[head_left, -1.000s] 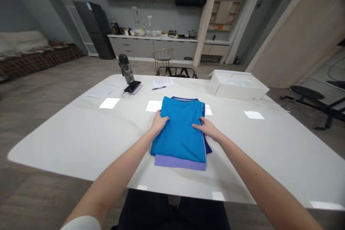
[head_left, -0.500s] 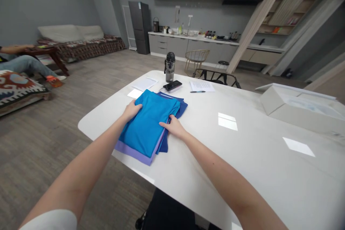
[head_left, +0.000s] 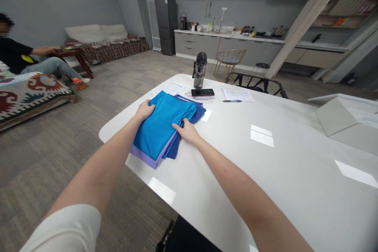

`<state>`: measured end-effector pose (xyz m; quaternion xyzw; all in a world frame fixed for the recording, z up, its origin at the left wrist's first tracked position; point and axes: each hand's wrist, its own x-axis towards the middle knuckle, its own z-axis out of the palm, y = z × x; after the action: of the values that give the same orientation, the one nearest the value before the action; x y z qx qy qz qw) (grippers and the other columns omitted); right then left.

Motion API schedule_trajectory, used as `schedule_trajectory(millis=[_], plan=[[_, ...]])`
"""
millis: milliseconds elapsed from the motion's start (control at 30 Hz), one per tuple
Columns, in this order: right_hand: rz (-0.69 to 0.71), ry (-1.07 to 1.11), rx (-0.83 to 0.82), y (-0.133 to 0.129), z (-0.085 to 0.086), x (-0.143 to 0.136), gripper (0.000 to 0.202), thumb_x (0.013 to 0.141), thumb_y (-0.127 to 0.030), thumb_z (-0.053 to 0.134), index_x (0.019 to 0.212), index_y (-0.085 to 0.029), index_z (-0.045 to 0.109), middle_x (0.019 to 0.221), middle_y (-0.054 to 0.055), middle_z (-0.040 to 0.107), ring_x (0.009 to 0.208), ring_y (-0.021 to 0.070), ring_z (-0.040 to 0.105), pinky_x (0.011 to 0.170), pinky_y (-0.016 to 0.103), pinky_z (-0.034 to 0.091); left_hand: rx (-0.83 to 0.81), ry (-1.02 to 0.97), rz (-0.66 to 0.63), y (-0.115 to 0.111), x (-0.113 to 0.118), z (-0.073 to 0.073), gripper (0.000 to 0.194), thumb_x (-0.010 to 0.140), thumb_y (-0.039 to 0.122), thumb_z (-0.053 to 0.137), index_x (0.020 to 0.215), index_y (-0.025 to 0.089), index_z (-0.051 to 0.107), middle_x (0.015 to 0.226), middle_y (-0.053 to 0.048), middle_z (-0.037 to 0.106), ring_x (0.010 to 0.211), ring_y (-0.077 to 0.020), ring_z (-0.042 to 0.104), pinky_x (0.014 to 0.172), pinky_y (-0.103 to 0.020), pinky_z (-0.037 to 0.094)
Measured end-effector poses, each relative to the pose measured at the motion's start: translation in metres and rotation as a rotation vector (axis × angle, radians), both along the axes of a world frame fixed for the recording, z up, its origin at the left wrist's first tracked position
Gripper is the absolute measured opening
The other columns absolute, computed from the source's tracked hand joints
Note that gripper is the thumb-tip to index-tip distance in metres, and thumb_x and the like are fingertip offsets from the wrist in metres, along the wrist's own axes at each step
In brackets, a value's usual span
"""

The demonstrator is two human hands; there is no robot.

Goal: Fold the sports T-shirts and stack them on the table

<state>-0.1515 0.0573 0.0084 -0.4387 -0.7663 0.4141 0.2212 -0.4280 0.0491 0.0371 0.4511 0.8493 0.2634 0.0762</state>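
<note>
Both sides of the stacked, folded clothes, blue uppermost, are held by the left hand and right hand at the left end of the bench, near the phone.

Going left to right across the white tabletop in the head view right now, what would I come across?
Folded blue garment, black-topped bottle, printed sheet, white box.
</note>
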Motion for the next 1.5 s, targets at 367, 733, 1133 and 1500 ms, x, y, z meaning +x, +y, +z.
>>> schedule_trajectory(millis=[367, 733, 1133, 1500], plan=[[-0.214, -0.034, 0.224, 0.075, 0.037, 0.015, 0.033, 0.092, -0.051, 0.061, 0.112, -0.026, 0.062, 0.086, 0.003, 0.071, 0.088, 0.0246, 0.066, 0.081, 0.036, 0.049, -0.067, 0.314, -0.173, 0.048, 0.045, 0.028, 0.041, 0.094, 0.036, 0.051, 0.131, 0.023, 0.062, 0.134, -0.014, 0.064, 0.125, -0.0324, 0.057, 0.105, -0.046, 0.044], [-0.16, -0.24, 0.457, 0.086, 0.023, 0.004, 0.025, 0.097, -0.038, 0.058, 0.114, -0.025, 0.071, 0.118, 0.011, 0.06, 0.102, 0.0276, 0.062, 0.083, 0.038, 0.05, -0.043, 0.352, -0.143, 0.052, 0.058, 0.01, 0.03, 0.098, 0.027, 0.041, 0.105, 0.021, 0.07, 0.122, -0.016, 0.066, 0.116, -0.0343, 0.058, 0.096, -0.048, 0.047], [-0.251, -0.063, 0.49, 0.046, 0.045, 0.099, 0.03, 0.1, -0.04, 0.052, 0.103, -0.025, 0.077, 0.099, 0.008, 0.064, 0.092, 0.0235, 0.062, 0.083, 0.034, 0.047, 0.337, 0.292, -0.232, 0.002, 0.146, 0.055, 0.026, 0.102, 0.029, 0.04, 0.103, 0.024, 0.066, 0.117, -0.01, 0.065, 0.115, -0.0293, 0.053, 0.103, -0.042, 0.04], [-0.357, 0.318, -0.031, -0.018, 0.019, 0.344, 0.068, 0.071, -0.039, 0.069, 0.136, -0.025, 0.053, 0.096, 0.0, 0.066, 0.056, 0.011, 0.051, 0.054, 0.026, 0.043, 0.472, -0.289, -0.757, -0.003, 0.492, 0.03, 0.021, 0.102, 0.024, 0.045, 0.101, 0.025, 0.066, 0.113, -0.01, 0.064, 0.112, -0.0251, 0.058, 0.103, -0.039, 0.045]])
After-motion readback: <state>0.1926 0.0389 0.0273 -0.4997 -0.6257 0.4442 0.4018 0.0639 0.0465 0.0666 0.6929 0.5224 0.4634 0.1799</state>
